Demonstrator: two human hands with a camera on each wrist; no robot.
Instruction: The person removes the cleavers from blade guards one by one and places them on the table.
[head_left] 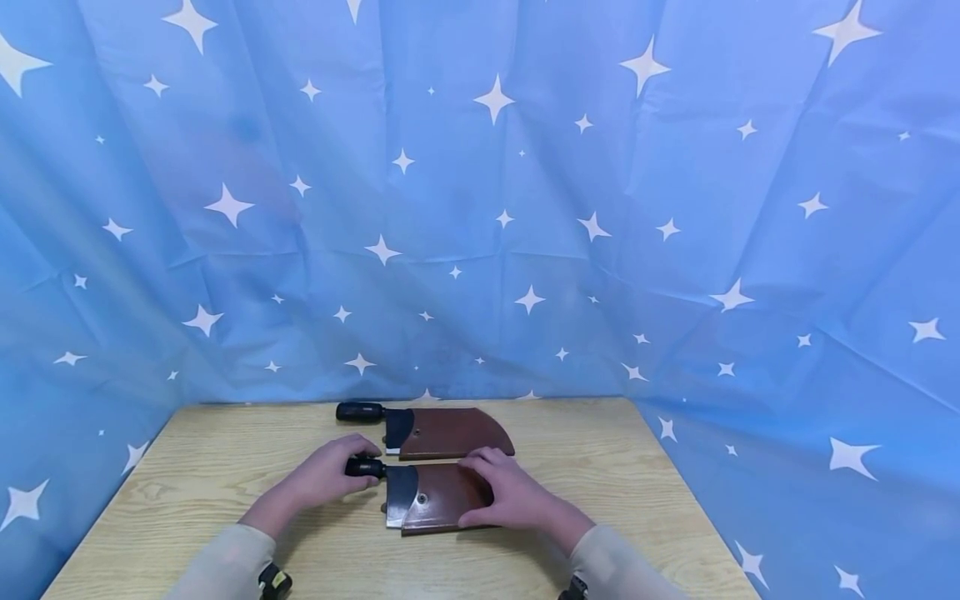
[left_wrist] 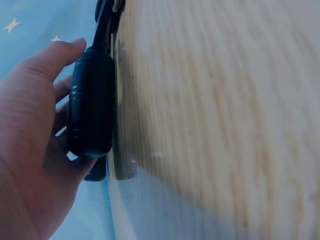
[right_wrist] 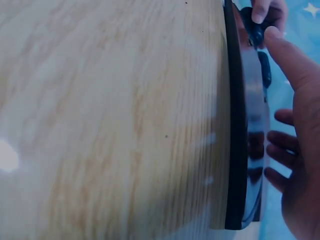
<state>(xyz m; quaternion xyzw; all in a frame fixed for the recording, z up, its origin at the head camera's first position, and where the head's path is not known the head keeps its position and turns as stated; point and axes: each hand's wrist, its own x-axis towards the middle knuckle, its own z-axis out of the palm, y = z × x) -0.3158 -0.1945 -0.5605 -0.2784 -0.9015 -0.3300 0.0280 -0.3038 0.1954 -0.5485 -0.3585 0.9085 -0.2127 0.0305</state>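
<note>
Head view puts a nearer sheathed cleaver (head_left: 435, 500) flat on the wood-grain counter (head_left: 600, 467), its black handle (head_left: 362, 467) to the left and its brown sheath (head_left: 468, 492) to the right; a farther sheathed cleaver (head_left: 450, 432) lies just beyond, pointing the same way. Judging by the broad blade, the nearer one should feel fairly heavy, with its weight toward the blade, and stiff throughout. The glossy sheath looks likely to be slick under the fingertips, and nothing about the piece suggests that it is fragile. The handle, ringed with grooves, seems the surest place to take hold, with a second support at the sheath's far end; the strip of bare metal beside the sheath is best avoided. The left grip (head_left: 326, 473) arches around the handle, thumb on the near side and fingers beyond it, with a gap at the palm; whether thumb and fingers press on the handle cannot be told. The right grip (head_left: 517, 493) is spread wide about the sheath's rounded end. In the right wrist view its fingers (right_wrist: 284, 156) stand a little off the shiny leather, so it appears to hold nothing.
</note>
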